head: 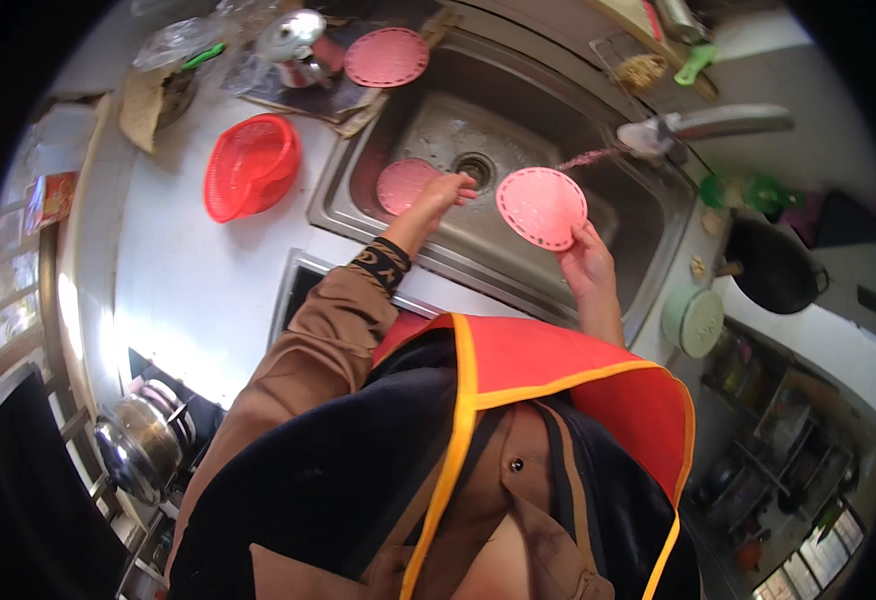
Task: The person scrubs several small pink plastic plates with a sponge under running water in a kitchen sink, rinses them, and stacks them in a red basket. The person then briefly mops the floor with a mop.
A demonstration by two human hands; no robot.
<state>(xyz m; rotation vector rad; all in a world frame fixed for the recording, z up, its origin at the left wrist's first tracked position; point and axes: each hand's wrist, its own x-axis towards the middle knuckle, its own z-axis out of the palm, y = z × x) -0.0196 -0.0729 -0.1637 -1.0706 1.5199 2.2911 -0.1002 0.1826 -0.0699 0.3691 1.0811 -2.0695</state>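
My right hand (588, 255) grips the lower right edge of a pink round plate (541, 208) with a slotted rim, held over the metal sink (475, 259). A stream of water runs from the faucet (648, 139) towards the plate's upper edge. My left hand (445, 196) holds nothing, its fingers apart, near the drain (475, 171). Beside it, partly behind the wrist, another pink plate (400, 187) lies in the sink. A third pink plate (387, 57) rests beyond the sink's upper left corner.
A red plastic basket (250, 169) stands on the white counter (175, 277) at the left. Behind it are a metal pot (295, 45) and clear plastic bags (179, 43). On the right are a light green round container (697, 322) and a dark wok (775, 266).
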